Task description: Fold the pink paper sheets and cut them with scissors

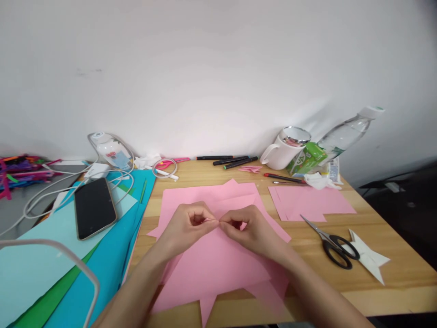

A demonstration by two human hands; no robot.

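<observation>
My left hand [191, 225] and my right hand [246, 228] meet over the middle of the pink paper [218, 266]. Thumb and forefinger are pinched together on each hand, the tips of both pinches touching or nearly so. Whatever lies between the fingertips is too small to make out, and the fingers hide it. Beneath the hands, several pink sheets overlap on the wooden table [385, 228], with pointed corners sticking out at the front and left.
Black-handled scissors [336, 248] lie at right, touching a folded white paper piece [370, 257]. Behind stand a white mug [282, 152], a green carton [307, 157] and a tilted bottle [348, 132]. A phone [95, 207] rests on blue sheets [112, 269] at left, near looped cables.
</observation>
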